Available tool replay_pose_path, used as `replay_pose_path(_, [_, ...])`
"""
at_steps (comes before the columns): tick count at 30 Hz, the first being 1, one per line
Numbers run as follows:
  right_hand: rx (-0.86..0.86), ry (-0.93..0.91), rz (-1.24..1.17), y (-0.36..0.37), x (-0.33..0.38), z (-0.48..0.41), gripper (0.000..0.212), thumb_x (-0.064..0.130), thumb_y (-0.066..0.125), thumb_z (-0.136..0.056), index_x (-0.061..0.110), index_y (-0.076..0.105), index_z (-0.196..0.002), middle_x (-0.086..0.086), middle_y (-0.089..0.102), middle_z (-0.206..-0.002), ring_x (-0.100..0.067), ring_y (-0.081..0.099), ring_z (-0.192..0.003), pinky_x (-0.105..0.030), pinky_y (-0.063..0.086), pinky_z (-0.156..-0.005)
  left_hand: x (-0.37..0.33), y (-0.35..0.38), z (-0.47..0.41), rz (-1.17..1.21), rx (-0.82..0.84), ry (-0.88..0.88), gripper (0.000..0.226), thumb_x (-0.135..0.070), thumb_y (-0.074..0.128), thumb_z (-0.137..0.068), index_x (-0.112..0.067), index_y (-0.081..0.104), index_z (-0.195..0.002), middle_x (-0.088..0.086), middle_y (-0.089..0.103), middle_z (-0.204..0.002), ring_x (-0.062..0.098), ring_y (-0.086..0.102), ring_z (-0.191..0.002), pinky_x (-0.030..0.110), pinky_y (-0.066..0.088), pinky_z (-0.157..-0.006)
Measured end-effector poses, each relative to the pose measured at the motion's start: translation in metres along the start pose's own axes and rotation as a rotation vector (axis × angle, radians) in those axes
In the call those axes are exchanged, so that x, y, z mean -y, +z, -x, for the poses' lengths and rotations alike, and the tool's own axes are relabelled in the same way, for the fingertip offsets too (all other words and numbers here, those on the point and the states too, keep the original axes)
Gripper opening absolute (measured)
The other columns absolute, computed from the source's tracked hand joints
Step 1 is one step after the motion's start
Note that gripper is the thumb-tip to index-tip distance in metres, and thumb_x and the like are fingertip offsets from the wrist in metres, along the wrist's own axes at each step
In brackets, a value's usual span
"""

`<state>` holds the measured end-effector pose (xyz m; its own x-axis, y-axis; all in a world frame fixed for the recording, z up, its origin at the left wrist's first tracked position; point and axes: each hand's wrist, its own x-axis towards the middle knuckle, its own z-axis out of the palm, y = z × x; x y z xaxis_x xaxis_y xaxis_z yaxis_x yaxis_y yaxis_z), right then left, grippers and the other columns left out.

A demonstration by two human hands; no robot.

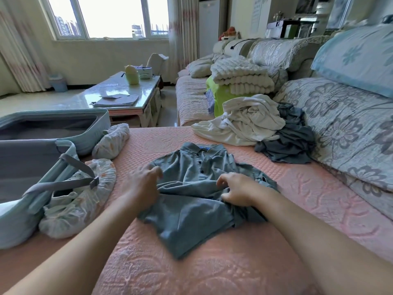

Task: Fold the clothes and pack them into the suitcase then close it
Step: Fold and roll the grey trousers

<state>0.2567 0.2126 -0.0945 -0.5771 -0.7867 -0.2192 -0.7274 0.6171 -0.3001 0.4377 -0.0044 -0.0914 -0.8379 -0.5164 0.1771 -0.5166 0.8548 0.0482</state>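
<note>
the open suitcase (pixel 53 133) lies at the left on the cover (pixel 212 262). the shirt (pixel 191 209) lies in the middle, half folded. the right hand (pixel 236 190) pinches its fold. the left hand (pixel 146 179) touches the left edge, too blurred to tell its grip. it is better to smooth the creases first, then fold evenly.

We see a grey-blue polo shirt (pixel 191 209) centre frame, collar toward 12 o'clock, on the pink quilted cover (pixel 212 273). Our right hand (pixel 238 189) bunches fabric at the shirt's 3 o'clock. Our left hand (pixel 142 182), blurred, touches its 9 o'clock edge. Open suitcase (pixel 89 133) at 9 o'clock. Clothes pile (pixel 248 122), white and grey, at 2 o'clock.
</note>
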Motion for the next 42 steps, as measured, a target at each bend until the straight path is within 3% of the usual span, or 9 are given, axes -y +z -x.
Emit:
replay_pose_path(3, [-0.058, -0.065, 0.006, 0.005, 0.012, 0.013, 0.040, 0.041, 0.063, -0.090, 0.032, 0.059, -0.129, 0.006, 0.055, -0.135, -0.017, 0.055, -0.121, -0.036, 0.046, -0.103, -0.032, -0.004, 0.019, 0.339, 0.003, 0.257, 0.008, -0.033, 0.058, -0.087, -0.039, 0.059, -0.093, -0.018, 0.058, -0.103, 0.012, 0.059, -0.092, 0.029, 0.049, -0.077])
replay_pose_path(6, [0.054, -0.119, -0.062, 0.004, 0.019, 0.026, 0.056, 0.048, 0.073, -0.079, 0.037, 0.056, -0.132, 0.008, 0.051, -0.135, -0.014, 0.052, -0.123, -0.033, 0.045, -0.103, -0.055, 0.014, 0.049, 0.238, 0.366, 0.393, 0.052, -0.070, 0.057, -0.068, -0.039, 0.056, -0.109, -0.015, 0.054, -0.110, 0.011, 0.056, -0.100, 0.036, 0.053, -0.086])
replay_pose_path(9, [0.213, -0.071, 0.248, 0.011, 0.016, 0.037, 0.093, 0.047, 0.079, -0.064, 0.049, 0.032, -0.145, 0.004, 0.039, -0.142, -0.022, 0.039, -0.133, -0.042, 0.038, -0.110, -0.056, 0.034, 0.063, 0.047, 0.427, 0.400, 0.071, -0.051, 0.067, -0.069, -0.037, 0.045, -0.135, -0.006, 0.045, -0.125, 0.016, 0.043, -0.117, 0.036, 0.049, -0.095])
replay_pose_path(12, [0.113, -0.024, 0.353, 0.017, 0.012, 0.043, 0.089, 0.017, 0.067, -0.078, 0.042, 0.023, -0.151, -0.001, 0.043, -0.143, -0.027, 0.045, -0.131, -0.038, 0.041, -0.101, -0.050, 0.031, 0.061, 0.222, 0.349, 0.447, 0.029, -0.020, 0.061, -0.081, -0.032, 0.063, -0.108, -0.006, 0.064, -0.106, 0.016, 0.061, -0.099, 0.032, 0.052, -0.083])
replay_pose_path(18, [0.185, -0.022, 0.048, 0.009, 0.037, 0.063, 0.057, 0.011, 0.062, -0.081, 0.031, 0.049, -0.132, 0.001, 0.057, -0.121, -0.016, 0.058, -0.095, -0.025, 0.049, -0.071, -0.016, -0.025, 0.050, 0.066, 0.489, 0.166, 0.041, -0.002, 0.045, -0.082, -0.021, 0.072, -0.105, 0.003, 0.070, -0.100, 0.023, 0.063, -0.090, 0.024, 0.049, -0.078])
replay_pose_path(24, [0.550, -0.066, -0.563, 0.016, 0.052, 0.081, 0.046, 0.021, 0.068, -0.094, 0.029, 0.052, -0.136, -0.006, 0.069, -0.121, -0.020, 0.068, -0.096, -0.034, 0.056, -0.075, 0.005, -0.048, 0.063, 0.034, 1.086, -0.182, 0.022, -0.032, 0.051, -0.092, -0.018, 0.068, -0.092, 0.000, 0.066, -0.086, 0.020, 0.062, -0.069, 0.027, 0.049, -0.066])
replay_pose_path(29, [-0.057, -0.044, -0.251, -0.002, 0.009, 0.078, 0.034, 0.008, 0.055, -0.092, 0.030, 0.066, -0.115, 0.007, 0.069, -0.111, -0.012, 0.066, -0.099, -0.029, 0.055, -0.089, -0.050, -0.034, 0.062, 0.248, 0.442, 0.268, 0.019, -0.033, 0.063, -0.083, -0.027, 0.072, -0.098, -0.010, 0.071, -0.092, 0.011, 0.066, -0.084, 0.024, 0.052, -0.080])
replay_pose_path(37, [0.087, 0.144, 0.172, 0.018, -0.064, 0.084, 0.083, -0.002, 0.058, -0.080, 0.040, 0.034, -0.147, 0.001, 0.030, -0.149, -0.026, 0.054, -0.117, -0.034, 0.050, -0.085, -0.169, 0.011, 0.086, 0.240, 0.629, 0.293, 0.077, -0.073, 0.072, -0.066, -0.028, 0.053, -0.126, 0.001, 0.053, -0.125, 0.024, 0.054, -0.114, 0.038, 0.047, -0.098])
replay_pose_path(42, [-0.052, 0.077, 0.241, 0.034, -0.082, 0.076, 0.083, 0.008, 0.059, -0.087, 0.037, 0.018, -0.154, -0.009, 0.042, -0.148, -0.033, 0.054, -0.125, -0.041, 0.047, -0.101, -0.195, 0.028, 0.083, 0.202, 0.430, 0.303, 0.035, -0.017, 0.063, -0.080, -0.014, 0.064, -0.115, 0.011, 0.065, -0.114, 0.030, 0.061, -0.106, 0.033, 0.053, -0.087])
